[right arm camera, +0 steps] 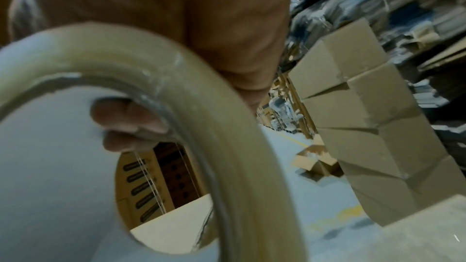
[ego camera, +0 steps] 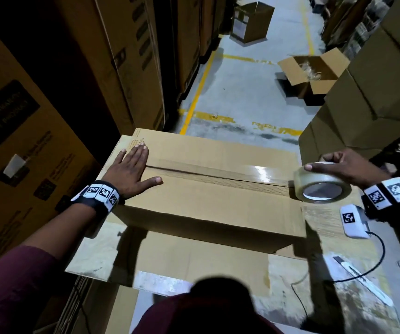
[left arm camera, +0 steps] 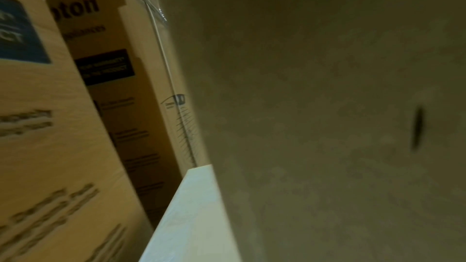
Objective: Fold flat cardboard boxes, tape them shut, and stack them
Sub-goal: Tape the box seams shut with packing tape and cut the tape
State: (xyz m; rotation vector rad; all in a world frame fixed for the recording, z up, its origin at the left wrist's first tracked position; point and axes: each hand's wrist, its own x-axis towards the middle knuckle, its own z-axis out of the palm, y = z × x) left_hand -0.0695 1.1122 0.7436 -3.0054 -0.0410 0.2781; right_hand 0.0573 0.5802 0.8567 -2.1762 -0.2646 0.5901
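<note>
Head view: your cardboard box (ego camera: 208,203) lies on flattened cardboard (ego camera: 194,261), clear tape along its centre seam. Your left hand (ego camera: 127,173) presses flat, fingers straight, on the box's left end; your right hand (ego camera: 338,169) grips the tape roll (ego camera: 320,185) at the right edge. Right wrist view alone shows fingertips (right arm camera: 131,116) hooked inside the roll's core. Left wrist view shows only blurred cardboard.
</note>
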